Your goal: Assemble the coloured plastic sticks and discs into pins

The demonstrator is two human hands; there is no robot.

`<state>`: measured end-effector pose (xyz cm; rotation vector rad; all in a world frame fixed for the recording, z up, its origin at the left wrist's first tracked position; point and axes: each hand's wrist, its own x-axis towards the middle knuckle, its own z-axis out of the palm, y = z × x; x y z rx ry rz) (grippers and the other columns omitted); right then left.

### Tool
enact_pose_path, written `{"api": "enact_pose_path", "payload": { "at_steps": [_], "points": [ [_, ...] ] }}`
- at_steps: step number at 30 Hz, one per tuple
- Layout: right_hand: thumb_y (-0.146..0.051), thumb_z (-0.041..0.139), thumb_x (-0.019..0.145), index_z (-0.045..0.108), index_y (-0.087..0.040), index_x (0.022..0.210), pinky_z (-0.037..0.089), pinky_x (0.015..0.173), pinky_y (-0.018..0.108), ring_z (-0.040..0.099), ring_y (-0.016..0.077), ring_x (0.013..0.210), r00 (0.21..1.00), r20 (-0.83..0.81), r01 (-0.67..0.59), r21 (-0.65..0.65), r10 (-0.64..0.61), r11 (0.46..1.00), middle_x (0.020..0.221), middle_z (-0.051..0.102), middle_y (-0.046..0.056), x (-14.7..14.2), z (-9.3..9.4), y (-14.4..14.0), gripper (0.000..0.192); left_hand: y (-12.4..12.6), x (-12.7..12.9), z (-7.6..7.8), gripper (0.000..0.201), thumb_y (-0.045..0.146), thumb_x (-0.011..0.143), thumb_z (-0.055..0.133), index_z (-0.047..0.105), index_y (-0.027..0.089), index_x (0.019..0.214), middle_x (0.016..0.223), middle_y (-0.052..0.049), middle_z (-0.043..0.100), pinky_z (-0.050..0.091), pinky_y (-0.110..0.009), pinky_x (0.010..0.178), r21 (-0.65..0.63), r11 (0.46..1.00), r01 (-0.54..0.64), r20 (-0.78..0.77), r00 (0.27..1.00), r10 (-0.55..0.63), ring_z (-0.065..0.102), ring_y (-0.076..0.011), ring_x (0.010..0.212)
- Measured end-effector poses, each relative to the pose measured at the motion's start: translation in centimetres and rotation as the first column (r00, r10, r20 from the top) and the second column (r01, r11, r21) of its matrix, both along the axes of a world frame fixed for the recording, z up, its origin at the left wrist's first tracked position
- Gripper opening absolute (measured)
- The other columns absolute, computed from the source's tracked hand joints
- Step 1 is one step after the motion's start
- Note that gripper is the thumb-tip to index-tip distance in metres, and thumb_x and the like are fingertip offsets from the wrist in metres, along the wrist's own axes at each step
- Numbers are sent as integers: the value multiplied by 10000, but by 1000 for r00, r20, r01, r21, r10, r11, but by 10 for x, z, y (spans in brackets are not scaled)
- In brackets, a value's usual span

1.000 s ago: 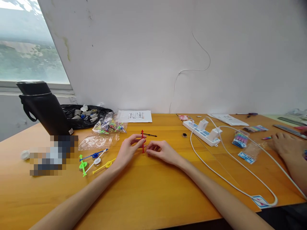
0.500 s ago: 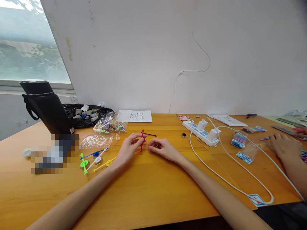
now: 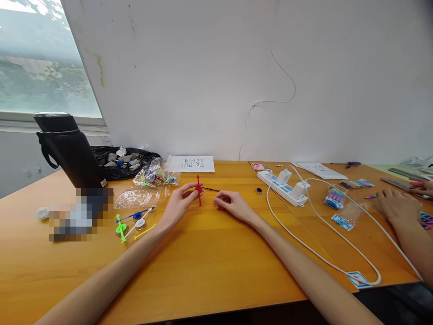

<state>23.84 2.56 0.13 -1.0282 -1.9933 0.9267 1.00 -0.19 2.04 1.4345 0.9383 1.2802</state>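
Observation:
My left hand (image 3: 181, 203) pinches a red arrow spinner (image 3: 199, 191) near its round middle, the arrow standing upright above the table. My right hand (image 3: 232, 205) is a little to the right, its fingers curled together; whether anything is in them is hidden. Behind the hands lies a black arrow (image 3: 211, 189). Farther right is a small black round piece (image 3: 259, 191). To the left of my left hand lie a green spinner (image 3: 121, 229), a blue spinner (image 3: 137, 215), a white spinner (image 3: 140, 223) and a yellow arrow (image 3: 145, 231), partly covered by my forearm.
A black bottle (image 3: 72, 153) stands at left, before a black plastic bag (image 3: 149, 158). Clear bags (image 3: 140, 197) lie nearby. At right are a white power strip (image 3: 282, 189) with trailing cables and another person's hands (image 3: 399, 207) among colourful packets.
My left hand has lifted the red spinner slightly and turned it so its round face shows more. My right hand has shifted slightly right and its fingers have drawn closer together.

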Motion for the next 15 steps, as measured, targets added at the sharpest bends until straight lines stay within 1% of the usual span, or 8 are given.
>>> {"api": "enact_pose_path", "payload": {
  "at_steps": [3,9,15],
  "points": [
    [-521,562,906,667,-164,911,492,719,280,639,160,721,1000,6,0,5,0,1000,778,703,43,0,-1,0,373,0,-2,3,435,428,827,680,672,190,1190,1153,-104,733,451,-424,1057,16,1000,-26,-21,999,27,656,-285,1147],
    [-507,559,910,670,-169,903,480,711,278,636,162,726,1000,28,-2,22,2,1000,777,705,39,-1,1,-1,355,-3,-2,7,387,391,839,663,674,211,1182,1173,-90,728,461,-410,1042,31,999,-37,-48,998,38,652,-282,1157],
    [-497,564,905,670,-167,906,484,718,285,639,169,733,999,38,-6,14,6,1000,779,705,42,0,1,-1,347,-1,-3,8,356,387,836,659,674,210,1144,1205,-86,709,477,-402,1020,72,996,-48,-57,997,53,669,-262,1117]
  ]
}}
